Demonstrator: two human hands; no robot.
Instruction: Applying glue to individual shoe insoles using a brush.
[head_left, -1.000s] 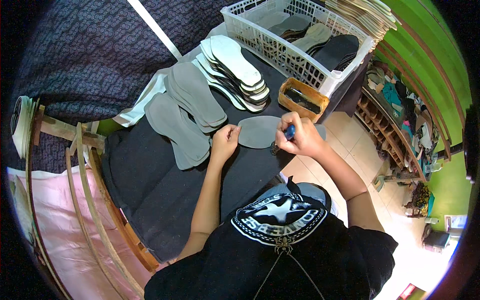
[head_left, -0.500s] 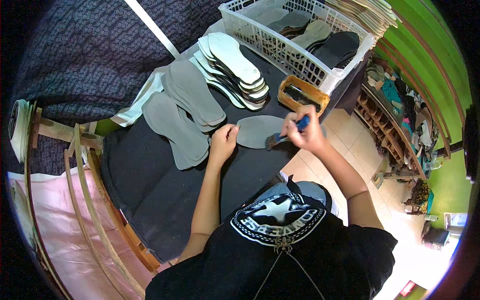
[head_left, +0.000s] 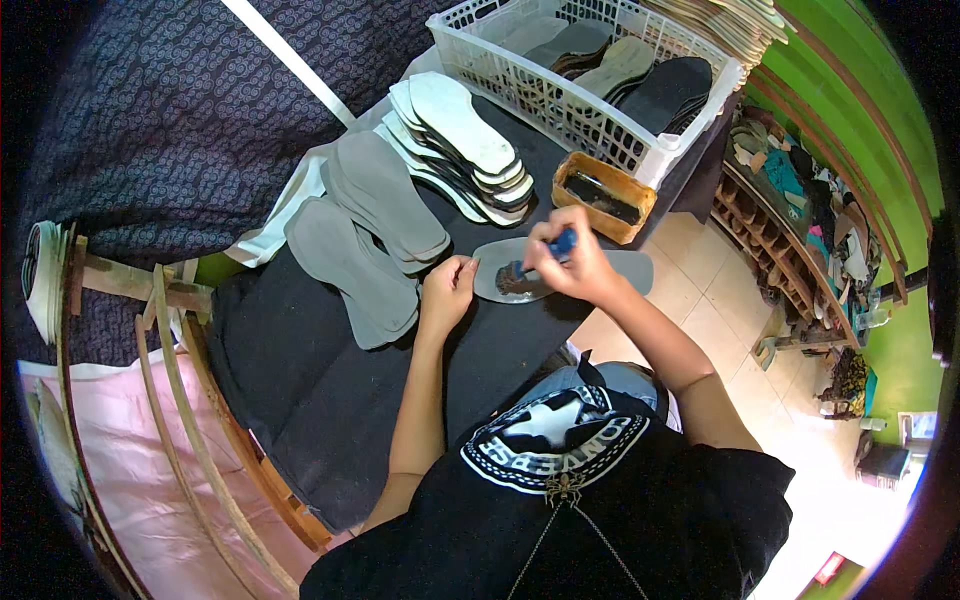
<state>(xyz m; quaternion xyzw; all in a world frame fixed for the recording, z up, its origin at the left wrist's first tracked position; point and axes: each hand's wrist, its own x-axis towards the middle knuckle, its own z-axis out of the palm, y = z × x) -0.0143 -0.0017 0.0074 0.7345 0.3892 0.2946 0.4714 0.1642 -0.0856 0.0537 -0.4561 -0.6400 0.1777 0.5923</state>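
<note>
A grey shoe insole (head_left: 627, 268) lies flat across the dark-covered table in front of me. My left hand (head_left: 450, 285) pinches its left tip between thumb and fingers. A brush with a blue handle (head_left: 563, 243) is gripped in my right hand (head_left: 580, 262), its dark bristles pressed on the left half of the insole. Around the bristles the surface looks wet and shiny. Just beyond my right hand stands a tan, open-topped container (head_left: 600, 220) with dark liquid in it. Stacks of grey insoles (head_left: 345, 240) lie left of my left hand.
White-topped insoles (head_left: 465, 125) are piled behind the grey ones. A white plastic crate (head_left: 545, 105) holding more insoles stands at the back right, beside a stack of cream sheets (head_left: 725, 20). A wooden rack (head_left: 790, 250) stands on the tiled floor at right. Wooden rails (head_left: 190, 430) run at left.
My right hand has moved left with the brush, from the middle of the insole toward its left end. A wet, shiny patch now shows there. The left hand keeps its hold.
</note>
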